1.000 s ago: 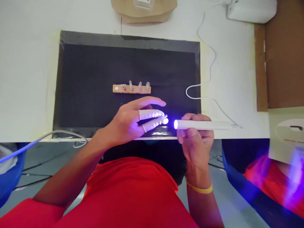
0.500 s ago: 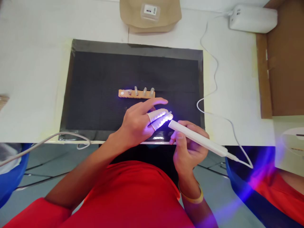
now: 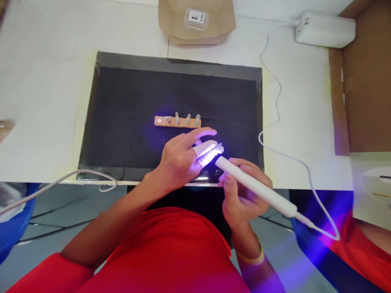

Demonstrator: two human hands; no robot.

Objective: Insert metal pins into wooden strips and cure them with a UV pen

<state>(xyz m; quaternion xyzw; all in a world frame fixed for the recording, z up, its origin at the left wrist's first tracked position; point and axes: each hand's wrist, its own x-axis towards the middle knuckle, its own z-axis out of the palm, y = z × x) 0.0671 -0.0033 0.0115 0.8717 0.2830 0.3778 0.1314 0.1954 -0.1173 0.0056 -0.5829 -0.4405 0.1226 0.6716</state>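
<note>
My left hand (image 3: 180, 158) is over the front of the black mat, with pale finger cots (image 3: 205, 149) on two fingers. Between those covered fingertips a small translucent false nail (image 3: 219, 145) is pinched; most of it is hidden by glare. Another finger stretches out above them. My right hand (image 3: 244, 195) grips a white pen-shaped UV lamp (image 3: 256, 185), its tip just right of the covered fingers and casting violet light on them. Beyond my left hand lies a cardboard strip (image 3: 163, 123) bearing several clear false nails (image 3: 188, 119), some upright, and a white dot.
The black mat (image 3: 128, 97) is taped to a white table (image 3: 45, 101). A brown paper tray (image 3: 174, 32) with a clear plastic box (image 3: 196, 19) stands at the back. A white cable (image 3: 278, 93) runs between a white power bank (image 3: 325, 30) and the lamp. Another person's red sleeve (image 3: 356, 252) shows at right.
The lamp's rear end has swung slightly down and right, taking its cable along. My left hand keeps its pinch. The whole view has shifted a little.
</note>
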